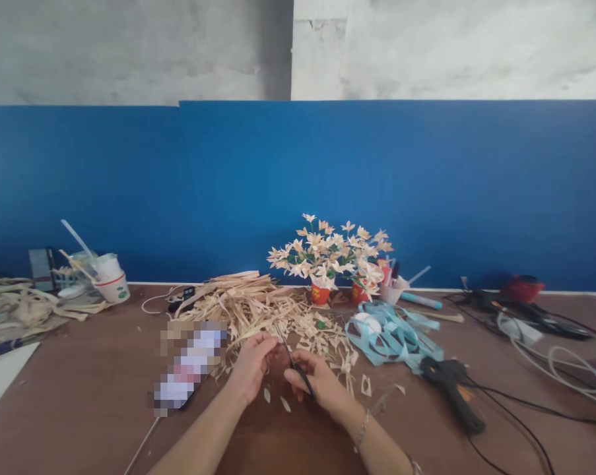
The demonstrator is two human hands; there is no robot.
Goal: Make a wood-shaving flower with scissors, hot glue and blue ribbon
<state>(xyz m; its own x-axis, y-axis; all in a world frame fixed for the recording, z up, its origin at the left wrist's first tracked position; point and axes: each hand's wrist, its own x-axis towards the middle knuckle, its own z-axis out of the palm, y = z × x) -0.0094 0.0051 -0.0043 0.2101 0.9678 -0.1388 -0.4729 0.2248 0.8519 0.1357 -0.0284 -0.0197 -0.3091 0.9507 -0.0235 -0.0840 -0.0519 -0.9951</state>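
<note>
My right hand [322,386] is closed around the dark handles of a pair of scissors [301,375], whose blades point up and left toward my other hand. With fingertips pinched together, my left hand [253,366] is right beside the blades; what it holds is too small to make out. Under and between my hands, a few small pale leaf-shaped pieces [285,404] lie on the brown table [99,396]. Just beyond my fingers spreads a heap of dry, straw-coloured husk strips [243,297], with many small scraps at its right side.
Pale flowers [322,247] stand in red paper cups [320,292] behind the heap. Light-blue ribbon [391,336] and a black glue gun [453,396] with cables lie right. A pixelated phone-like device [191,369] lies left. A white cup [113,289] stands farther left, before the blue panel [228,185].
</note>
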